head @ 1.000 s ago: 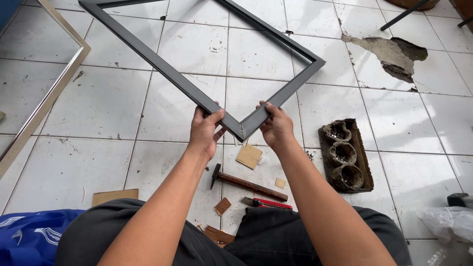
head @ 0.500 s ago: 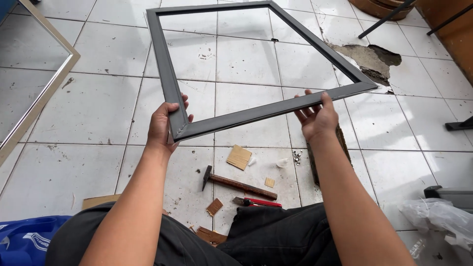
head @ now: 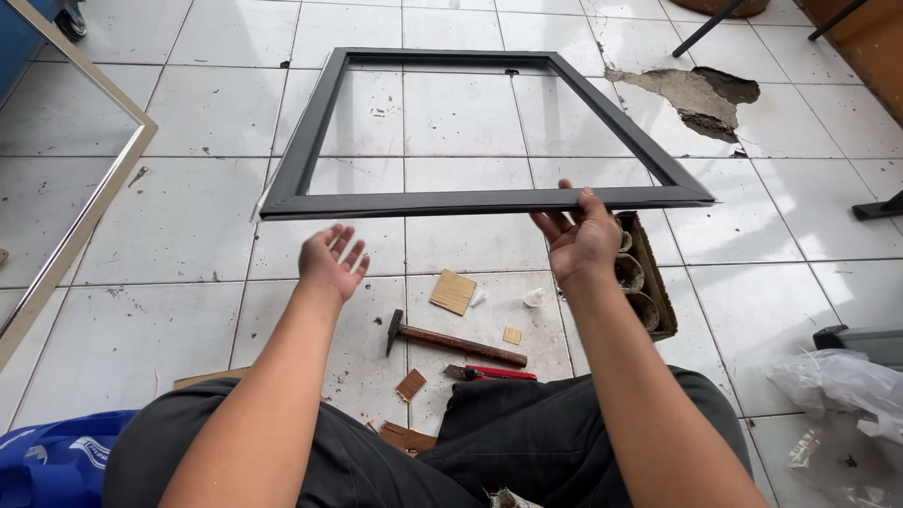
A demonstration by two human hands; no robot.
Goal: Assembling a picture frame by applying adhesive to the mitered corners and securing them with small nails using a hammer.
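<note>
Mid-turn of dark metal frame [head: 310,155]; right hand [head: 581,240] grips near rail; left hand [head: 331,261] open just below, empty; next needs left regrip.

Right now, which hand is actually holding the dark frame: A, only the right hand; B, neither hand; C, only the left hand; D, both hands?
A: the right hand grips the near bar of the dark frame with its fingers around the edge, while the left hand is open, palm up, just below the bar and apart from it.
</note>
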